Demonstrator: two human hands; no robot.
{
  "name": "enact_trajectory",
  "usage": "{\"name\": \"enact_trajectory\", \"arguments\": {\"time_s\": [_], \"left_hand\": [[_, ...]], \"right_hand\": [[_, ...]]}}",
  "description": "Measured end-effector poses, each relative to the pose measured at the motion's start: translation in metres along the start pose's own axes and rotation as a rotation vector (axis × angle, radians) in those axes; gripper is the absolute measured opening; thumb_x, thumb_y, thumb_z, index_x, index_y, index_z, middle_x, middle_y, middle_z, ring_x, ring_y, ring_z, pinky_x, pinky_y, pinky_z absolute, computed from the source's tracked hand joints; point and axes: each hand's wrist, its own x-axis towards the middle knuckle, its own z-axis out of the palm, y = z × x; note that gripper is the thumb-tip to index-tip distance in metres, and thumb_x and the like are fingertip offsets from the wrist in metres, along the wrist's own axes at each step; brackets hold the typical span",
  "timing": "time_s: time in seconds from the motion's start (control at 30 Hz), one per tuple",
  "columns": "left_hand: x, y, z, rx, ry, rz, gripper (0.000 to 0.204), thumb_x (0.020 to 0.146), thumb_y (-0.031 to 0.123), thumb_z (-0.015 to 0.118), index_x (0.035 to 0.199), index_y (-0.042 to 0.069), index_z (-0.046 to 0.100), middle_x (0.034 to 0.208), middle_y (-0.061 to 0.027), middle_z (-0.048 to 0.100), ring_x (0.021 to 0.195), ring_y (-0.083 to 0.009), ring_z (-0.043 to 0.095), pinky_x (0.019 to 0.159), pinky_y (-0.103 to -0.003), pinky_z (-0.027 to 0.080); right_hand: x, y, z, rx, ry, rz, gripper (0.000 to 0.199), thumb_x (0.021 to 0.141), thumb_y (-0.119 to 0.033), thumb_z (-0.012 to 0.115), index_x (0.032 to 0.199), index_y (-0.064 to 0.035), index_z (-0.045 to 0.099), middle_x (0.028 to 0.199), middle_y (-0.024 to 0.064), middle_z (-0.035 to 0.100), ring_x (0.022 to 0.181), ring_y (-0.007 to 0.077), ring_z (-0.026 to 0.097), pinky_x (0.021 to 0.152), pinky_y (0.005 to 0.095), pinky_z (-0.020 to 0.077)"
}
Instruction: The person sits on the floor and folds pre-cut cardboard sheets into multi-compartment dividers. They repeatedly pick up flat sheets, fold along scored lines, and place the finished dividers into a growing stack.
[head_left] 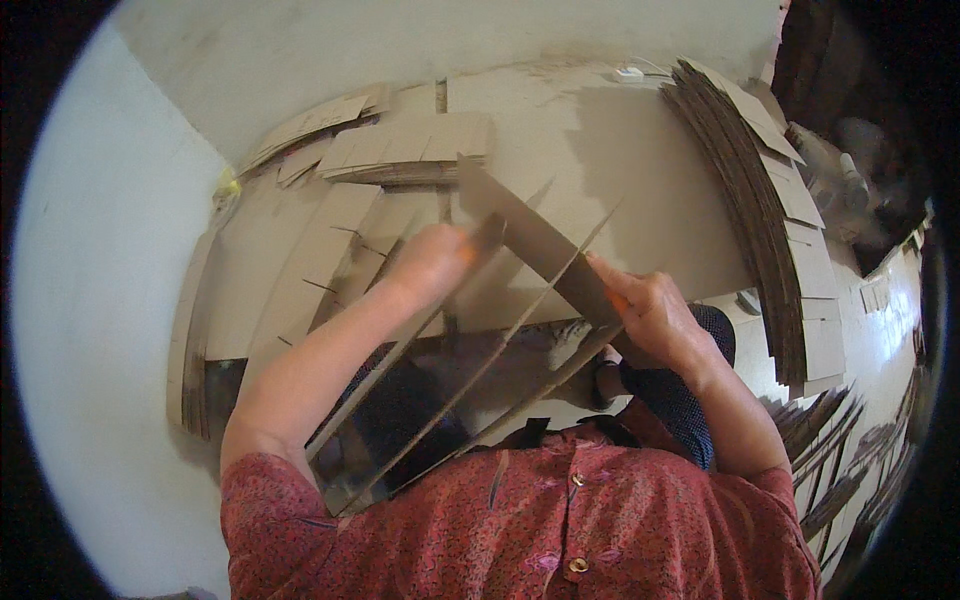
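Observation:
Several long cardboard strips stand on edge in front of me, slanting from my shirt toward the table. A wider cardboard strip (545,245) crosses their far parts. My right hand (655,318) is closed on the near right end of that cross strip, thumb along its edge. My left hand (428,268), smeared by motion, is closed at the far end of the leftmost slanting cardboard strip (385,385). Something orange shows at the fingers of both hands. How the strips join where they cross is partly hidden.
A low table (640,150) stands ahead, with a pile of slotted cardboard pieces (400,145) at its back left. Slotted cardboard sheets (310,260) lie at the left. A tall curved stack of cardboard (740,190) lines the right side. More cardboard (835,460) stands on the floor at lower right.

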Motion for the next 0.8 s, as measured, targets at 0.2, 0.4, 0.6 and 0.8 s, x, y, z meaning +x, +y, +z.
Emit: {"name": "enact_trajectory", "arguments": {"time_s": [0.2,0.4,0.6,0.8], "left_hand": [[0.018,0.021,-0.008,-0.508,-0.170,-0.134,0.035,0.089,0.034,0.063,0.098,0.000,0.065,0.081,-0.0090,0.064,0.068,-0.0154,0.060,0.061,-0.033,0.048],[0.070,-0.053,-0.007,-0.060,0.148,-0.094,0.056,0.086,0.032,0.068,0.128,-0.001,0.051,0.123,-0.0147,0.059,0.112,-0.0308,0.057,0.092,-0.038,0.047],[0.121,-0.094,0.005,0.347,0.299,-0.135,0.072,0.085,0.025,0.068,0.143,0.003,0.031,0.150,-0.0155,0.028,0.135,-0.0367,0.030,0.110,-0.042,0.032],[0.173,-0.104,0.001,0.154,0.264,-0.244,0.027,0.089,0.019,0.059,0.113,0.007,0.063,0.103,-0.0199,0.065,0.099,-0.0359,0.060,0.085,-0.046,0.047]], "right_hand": [[0.008,0.023,-0.006,-0.087,-0.089,0.192,0.044,0.083,-0.003,0.054,0.127,-0.0113,0.057,0.081,0.0279,0.058,0.071,0.0420,0.061,0.066,0.0424,0.0486],[0.041,0.068,-0.025,-0.137,0.059,0.233,0.044,0.085,-0.004,0.053,0.127,-0.0136,0.057,0.088,0.0287,0.059,0.079,0.0431,0.061,0.072,0.0435,0.0487],[0.071,0.117,-0.025,-0.373,0.008,0.223,0.043,0.084,-0.005,0.049,0.125,-0.0164,0.059,0.081,0.0256,0.063,0.078,0.0424,0.062,0.072,0.0487,0.0499],[0.107,0.154,-0.037,-0.535,0.100,0.283,0.034,0.088,-0.014,0.052,0.121,-0.0148,0.060,0.079,0.0234,0.064,0.079,0.0406,0.064,0.070,0.0501,0.0507]]}}
